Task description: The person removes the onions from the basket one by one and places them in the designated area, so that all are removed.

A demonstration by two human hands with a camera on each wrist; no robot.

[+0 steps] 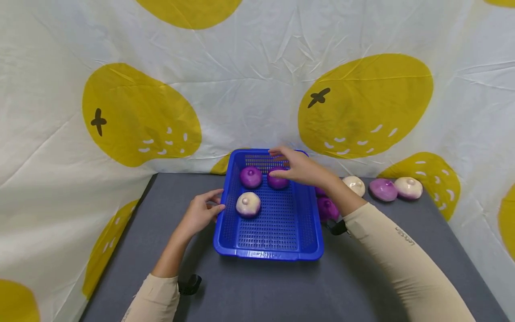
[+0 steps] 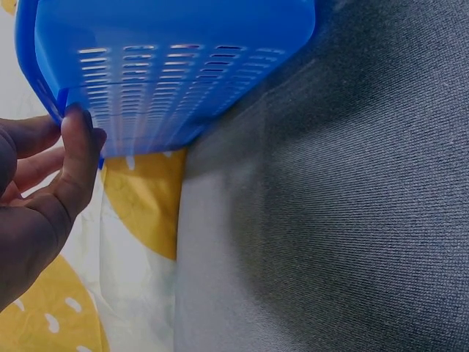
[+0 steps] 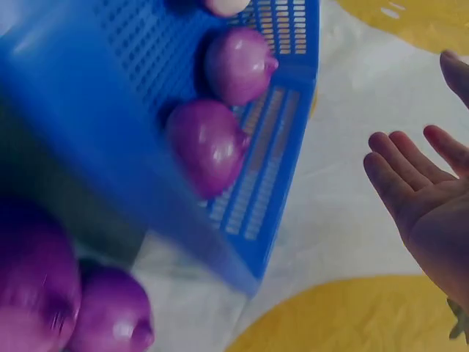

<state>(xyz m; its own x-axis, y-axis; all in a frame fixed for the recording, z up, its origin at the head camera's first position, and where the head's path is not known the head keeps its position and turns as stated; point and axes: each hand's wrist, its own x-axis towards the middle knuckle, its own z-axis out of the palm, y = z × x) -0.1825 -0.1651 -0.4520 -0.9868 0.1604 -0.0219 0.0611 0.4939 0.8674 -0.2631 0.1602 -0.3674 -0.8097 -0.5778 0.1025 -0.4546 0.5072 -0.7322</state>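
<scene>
"Head view?"
"Three onions (image 1: 248, 205) sit in the basket (image 1: 273, 256) near the cloth (image 1: 249, 107); the right hand (image 1: 301, 167) hovers above, holding nothing."
"Left wrist?"
"Left hand (image 2: 37, 220) pinches the basket's rim."
"Right wrist?"
"Right hand's spread, clear of the onions."

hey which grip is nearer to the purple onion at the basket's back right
Right. The right grip hangs near the purple onion without touching; the left grip holds the blue basket by its left rim, farther away.
</scene>
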